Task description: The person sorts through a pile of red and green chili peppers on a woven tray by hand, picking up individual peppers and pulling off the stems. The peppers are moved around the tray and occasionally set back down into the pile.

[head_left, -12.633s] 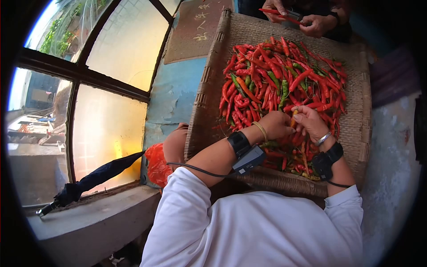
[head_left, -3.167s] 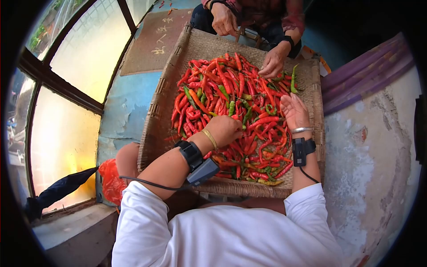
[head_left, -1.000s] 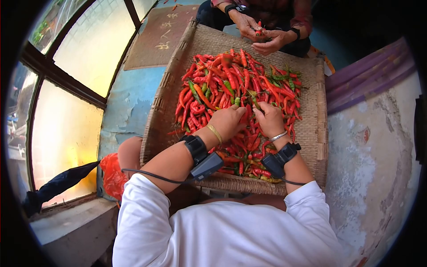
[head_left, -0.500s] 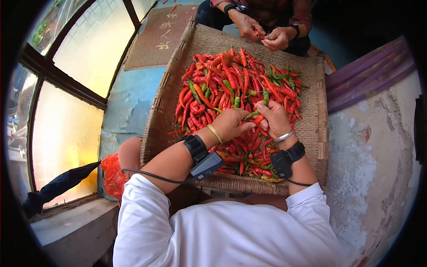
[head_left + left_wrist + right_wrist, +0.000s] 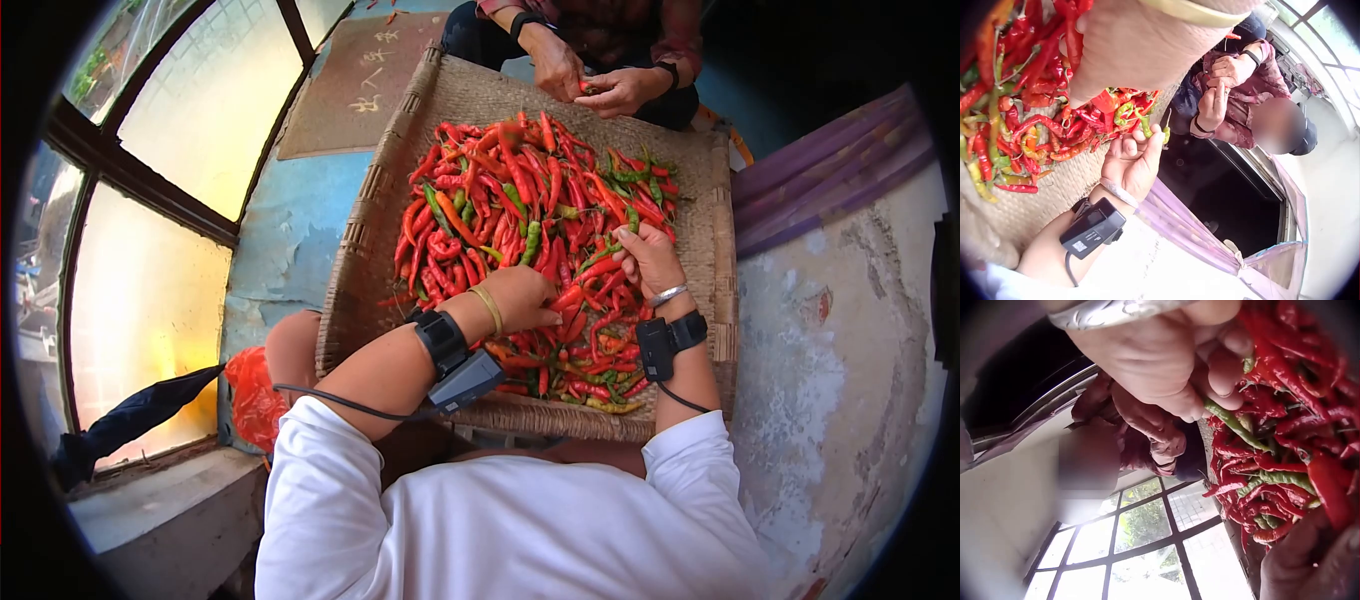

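A heap of mostly red chili peppers (image 5: 490, 185), with some green and orange ones among them, lies on a woven tray (image 5: 700, 330). My right hand (image 5: 652, 262) pinches a green chili pepper (image 5: 1235, 427) between thumb and fingers, over the heap's right side. To its left, my left hand (image 5: 520, 298) hangs low over the near part of the heap. In the right wrist view, its thumb and fingers close round the lower end of a red chili pepper (image 5: 1330, 487). The back of that hand hides its fingertips in the left wrist view.
Across the tray another person's hands (image 5: 622, 90) hold a small red pepper. A window (image 5: 150, 310) and a folded dark umbrella (image 5: 140, 425) stand on the left, beside a red plastic bag (image 5: 255, 395). A worn wall (image 5: 830, 370) and purple cloth (image 5: 830, 180) border the right.
My hands met over the heap half a second ago. Now the right has moved right with the green chili pepper, and the left has dropped slightly nearer me. Earlier the view shifted over the tray.
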Demonstrator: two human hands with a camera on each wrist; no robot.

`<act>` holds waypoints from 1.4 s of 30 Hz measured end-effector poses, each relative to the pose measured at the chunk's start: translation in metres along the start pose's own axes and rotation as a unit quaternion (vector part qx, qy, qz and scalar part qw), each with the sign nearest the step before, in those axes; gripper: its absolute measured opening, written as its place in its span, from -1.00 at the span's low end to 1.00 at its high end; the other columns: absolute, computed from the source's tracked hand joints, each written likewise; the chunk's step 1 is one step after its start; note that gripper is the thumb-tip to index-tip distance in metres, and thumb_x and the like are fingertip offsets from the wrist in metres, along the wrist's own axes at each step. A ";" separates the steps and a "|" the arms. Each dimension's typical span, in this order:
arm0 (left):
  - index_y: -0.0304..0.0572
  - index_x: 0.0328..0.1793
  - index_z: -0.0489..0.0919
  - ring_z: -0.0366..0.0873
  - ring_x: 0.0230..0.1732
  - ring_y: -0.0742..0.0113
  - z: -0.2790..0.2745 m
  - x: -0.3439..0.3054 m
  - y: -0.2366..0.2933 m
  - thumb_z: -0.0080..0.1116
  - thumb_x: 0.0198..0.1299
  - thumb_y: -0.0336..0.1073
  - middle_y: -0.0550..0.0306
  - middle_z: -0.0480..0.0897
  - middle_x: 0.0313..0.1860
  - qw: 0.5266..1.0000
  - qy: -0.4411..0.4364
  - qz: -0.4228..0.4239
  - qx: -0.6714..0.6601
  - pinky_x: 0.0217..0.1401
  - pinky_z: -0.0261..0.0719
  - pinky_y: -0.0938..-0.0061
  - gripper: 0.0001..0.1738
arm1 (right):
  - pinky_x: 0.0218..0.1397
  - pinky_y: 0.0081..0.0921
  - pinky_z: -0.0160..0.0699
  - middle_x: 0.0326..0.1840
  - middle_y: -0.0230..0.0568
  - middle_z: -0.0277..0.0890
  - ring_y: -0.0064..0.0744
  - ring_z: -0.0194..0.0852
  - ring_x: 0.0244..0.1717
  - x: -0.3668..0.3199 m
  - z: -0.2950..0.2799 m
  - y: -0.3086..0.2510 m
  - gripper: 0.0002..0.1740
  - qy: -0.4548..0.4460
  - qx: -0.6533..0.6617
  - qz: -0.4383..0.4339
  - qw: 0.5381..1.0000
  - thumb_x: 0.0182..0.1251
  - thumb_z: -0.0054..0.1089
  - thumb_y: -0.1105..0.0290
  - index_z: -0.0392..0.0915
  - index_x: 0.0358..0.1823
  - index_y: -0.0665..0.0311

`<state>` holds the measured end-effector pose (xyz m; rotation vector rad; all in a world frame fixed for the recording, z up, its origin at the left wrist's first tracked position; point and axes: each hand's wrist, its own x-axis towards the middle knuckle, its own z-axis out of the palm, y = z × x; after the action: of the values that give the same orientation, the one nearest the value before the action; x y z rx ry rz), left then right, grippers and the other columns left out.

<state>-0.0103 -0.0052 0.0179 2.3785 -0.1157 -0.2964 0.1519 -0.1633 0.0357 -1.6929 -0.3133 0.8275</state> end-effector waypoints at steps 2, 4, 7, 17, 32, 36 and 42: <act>-0.23 -0.37 0.53 0.51 -0.35 -0.01 -0.001 0.000 0.000 0.13 -0.02 -0.02 -0.05 0.54 -0.50 1.000 -0.004 -0.007 0.012 -0.28 0.45 0.23 -0.62 | -0.71 -0.75 0.24 -0.52 -0.30 0.48 -0.71 0.31 -0.69 0.004 -0.014 0.002 -0.80 0.021 0.153 -0.056 0.986 0.23 0.04 0.28 0.42 -0.23 0.25; -0.23 -0.35 0.53 0.51 -0.34 -0.03 -0.002 0.000 0.000 0.12 -0.01 -0.04 -0.07 0.54 -0.48 0.999 0.032 -0.013 0.017 -0.26 0.45 0.22 -0.64 | -0.57 -0.71 0.40 -0.24 -0.12 0.49 -0.58 0.49 -0.45 0.010 -0.024 -0.001 -0.61 0.082 0.334 -0.139 0.929 0.25 -0.01 0.27 0.25 0.05 0.30; -0.23 -0.34 0.52 0.50 -0.33 -0.04 0.000 0.001 -0.003 0.12 -0.01 -0.08 -0.08 0.54 -0.48 0.996 0.080 -0.024 -0.006 -0.26 0.44 0.20 -0.67 | -0.57 -0.68 0.42 -0.25 -0.11 0.50 -0.55 0.50 -0.45 0.008 -0.031 0.000 -0.58 0.117 0.349 -0.098 0.924 0.26 -0.01 0.27 0.23 0.06 0.33; -0.26 -0.33 0.50 0.50 -0.49 0.01 0.004 0.004 -0.008 0.14 -0.01 -0.22 -0.06 0.51 -0.59 0.979 0.172 0.013 -0.107 -0.41 0.42 0.29 -0.76 | -0.75 -0.82 0.27 -0.58 -0.38 0.45 -0.73 0.35 -0.70 -0.014 0.040 0.011 -0.75 -0.177 0.014 0.051 0.983 0.19 0.09 0.26 0.43 -0.28 0.32; -0.16 -0.21 0.54 0.47 -0.20 0.05 -0.001 0.006 -0.025 0.12 -0.02 -0.20 -0.01 0.51 -0.25 0.973 0.200 -0.115 -0.004 -0.15 0.43 0.26 -0.73 | -0.36 -0.57 0.48 -0.21 -0.14 0.48 -0.48 0.48 -0.24 0.010 -0.041 0.000 -0.76 0.078 0.403 -0.134 0.902 0.22 0.03 0.27 0.41 -0.16 0.23; -0.16 -0.16 0.51 0.46 -0.16 0.03 0.004 0.005 -0.025 0.12 -0.03 -0.21 -0.01 0.50 -0.22 0.977 0.185 -0.105 0.007 -0.12 0.43 0.26 -0.70 | -0.30 -0.54 0.49 -0.11 -0.11 0.46 -0.44 0.48 -0.17 0.012 -0.035 0.018 -0.64 0.009 0.281 -0.078 0.957 0.25 -0.02 0.32 0.30 0.04 0.30; -0.17 -0.14 0.51 0.47 -0.17 -0.01 0.011 0.009 -0.030 0.10 -0.04 -0.28 -0.04 0.46 -0.13 0.968 0.235 -0.082 -0.031 -0.09 0.43 0.23 -0.70 | -0.42 -0.67 0.52 -0.18 -0.17 0.45 -0.48 0.51 -0.30 0.005 0.020 0.024 -0.53 -0.156 0.183 0.029 0.970 0.20 0.06 0.33 0.23 0.10 0.39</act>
<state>-0.0041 0.0083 -0.0122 2.3321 0.3080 0.1893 0.1368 -0.1532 0.0098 -1.2329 -0.3030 1.1237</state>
